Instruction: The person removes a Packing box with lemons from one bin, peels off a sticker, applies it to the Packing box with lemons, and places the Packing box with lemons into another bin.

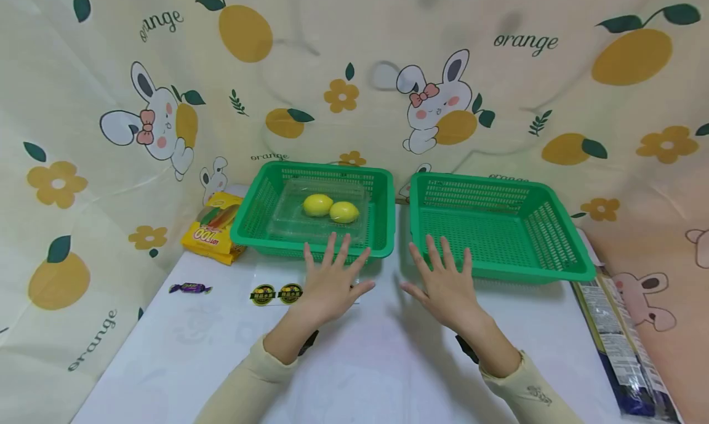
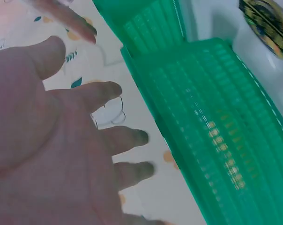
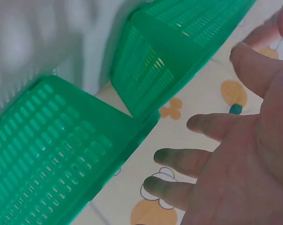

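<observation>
Plainly, left fingers [image 1: 329,250], right fingers [image 1: 434,254] spread wide near green baskets [image 1: 509,271].

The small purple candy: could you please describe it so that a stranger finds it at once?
On the white table, find the green basket with two lemons, then the yellow bag at its left. Below that bag in the head view lies the candy: small, thin, with twisted ends, and purple, unlike the yellow bag.
</observation>
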Tool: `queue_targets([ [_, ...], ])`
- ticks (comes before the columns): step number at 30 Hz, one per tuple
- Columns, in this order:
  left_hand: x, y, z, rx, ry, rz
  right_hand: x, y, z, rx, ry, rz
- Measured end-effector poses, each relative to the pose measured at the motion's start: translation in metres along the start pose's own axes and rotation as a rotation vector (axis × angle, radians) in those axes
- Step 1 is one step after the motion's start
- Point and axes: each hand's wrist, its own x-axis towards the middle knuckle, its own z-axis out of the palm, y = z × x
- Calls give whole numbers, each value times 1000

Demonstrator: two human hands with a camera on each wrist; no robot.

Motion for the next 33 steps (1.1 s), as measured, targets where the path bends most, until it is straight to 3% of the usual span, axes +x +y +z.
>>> queue_targets([
  [6,-24,-23,2,-73,-15,-45,2,-5,1,13,48,-36],
  [9,-36,-37,5,-93,18,-66,3,-7,2,17,64,-44],
  [12,-44,-54,8,-145,115,-90,5,-8,4,25,74,-48],
  [15,-48,-75,12,-260,301,-131,7,-10,5,40,82,-54],
  [17,-47,-89,16,-401,453,-183,9,-11,4,60,92,-58],
  [19,-44,-104,21,-605,604,-251,11,-11,3,89,108,-62],
  [23,-35,-122,27,-1134,823,-424,19,-12,0,164,161,-78],
  [25,-31,-126,28,-1383,894,-496,25,-14,-1,207,199,-98],
  [28,-25,-126,27,-1639,978,-565,37,-18,-3,297,229,-110],
  [33,-16,-125,29,-1828,1052,-629,60,-28,-12,461,254,-95],
])
